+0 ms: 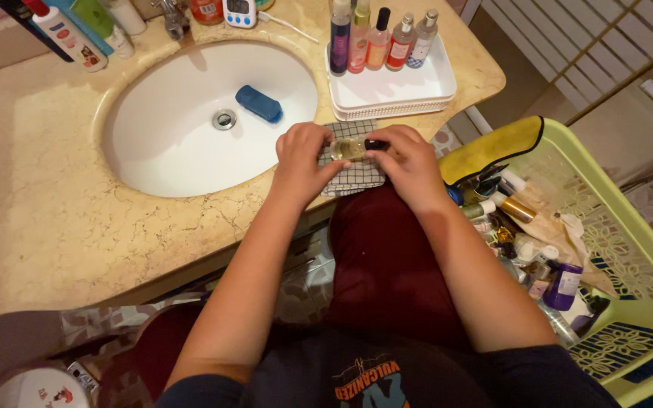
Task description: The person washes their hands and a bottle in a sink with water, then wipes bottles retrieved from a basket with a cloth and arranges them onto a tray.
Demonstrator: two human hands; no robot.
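I have a small glass bottle (351, 148) lying on its side between both my hands, just above the centre of the view. My left hand (301, 160) pinches the clear body, thumb and fingers curled snugly round it, so the pale yellowish liquid shows between them. My right hand (408, 162) closes on the dark cap end at 3 o'clock from the bottle, fingertips tight on it; how hard I grip there I cannot tell.

Under the bottle a checked cloth (353, 172) hangs over the counter edge, draped where it can catch drips and lie under whatever I hold. I keep the bottle low over it, not over the sink (160, 143), which lies at 9 o'clock from my hands. A blue bar (259, 103) rests in the basin near the drain (224, 119).

At 12 o'clock from my hands a white tray (387, 91) stands on the marble counter (32, 219), five slim bottles (382, 38) upright along its far rim, the near part bare. At 4 o'clock, well off the counter, a green basket (644, 249) sits at my right knee, packed with jumbled bottles and tubes, a yellow cloth (493, 143) folded over its near rim. It stands within reach of my right arm.
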